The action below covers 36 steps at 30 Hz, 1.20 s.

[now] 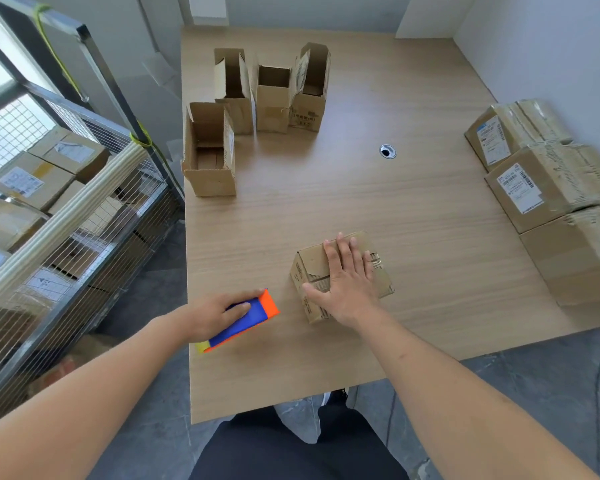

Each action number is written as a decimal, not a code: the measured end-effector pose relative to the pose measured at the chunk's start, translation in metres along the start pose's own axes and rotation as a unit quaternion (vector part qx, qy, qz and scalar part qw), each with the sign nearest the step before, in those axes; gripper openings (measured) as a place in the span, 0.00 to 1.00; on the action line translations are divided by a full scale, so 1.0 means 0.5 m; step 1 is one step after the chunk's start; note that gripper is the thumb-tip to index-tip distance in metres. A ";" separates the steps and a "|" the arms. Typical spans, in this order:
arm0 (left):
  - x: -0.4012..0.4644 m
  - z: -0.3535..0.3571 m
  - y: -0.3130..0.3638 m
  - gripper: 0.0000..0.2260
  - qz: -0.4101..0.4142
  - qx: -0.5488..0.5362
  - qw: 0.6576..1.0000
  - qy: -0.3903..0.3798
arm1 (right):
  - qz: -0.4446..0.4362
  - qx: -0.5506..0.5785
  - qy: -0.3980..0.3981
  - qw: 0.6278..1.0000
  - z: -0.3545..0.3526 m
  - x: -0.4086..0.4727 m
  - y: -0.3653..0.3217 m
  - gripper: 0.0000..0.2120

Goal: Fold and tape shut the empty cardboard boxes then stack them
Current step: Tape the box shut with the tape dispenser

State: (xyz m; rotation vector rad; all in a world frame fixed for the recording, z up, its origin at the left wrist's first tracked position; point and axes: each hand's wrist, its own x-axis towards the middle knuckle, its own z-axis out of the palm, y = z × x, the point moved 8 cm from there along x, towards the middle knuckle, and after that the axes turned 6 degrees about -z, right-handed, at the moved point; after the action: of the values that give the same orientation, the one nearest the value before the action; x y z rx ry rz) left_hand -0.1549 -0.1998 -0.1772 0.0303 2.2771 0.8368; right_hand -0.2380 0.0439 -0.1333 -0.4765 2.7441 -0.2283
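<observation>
Right hand (349, 282) lies flat, fingers straight, pressing the closed flaps of a small box (340, 277) near the table's (413, 209) front edge. Left hand (215, 315) grips a blue and orange tape dispenser (246, 320) just beside it. Four open boxes (257, 109) stand well apart at the rear left.

- Four open boxes (257, 105) stand far left on the surface (413, 220).
- Taped boxes (551, 188) line its right edge.
- Closed box (312, 268) sits near, centre.
</observation>
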 end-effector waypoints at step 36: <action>-0.234 -0.189 0.299 0.29 0.227 0.085 0.953 0.182 | -0.194 0.605 -0.017 0.772 -0.263 -0.065 -0.107 0.09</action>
State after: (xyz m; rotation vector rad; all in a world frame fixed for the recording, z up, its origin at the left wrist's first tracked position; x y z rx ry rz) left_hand -0.1561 -0.1633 0.0316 0.5374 2.7401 0.9310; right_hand -0.2407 0.0183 0.0100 -0.5872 1.8178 -1.8587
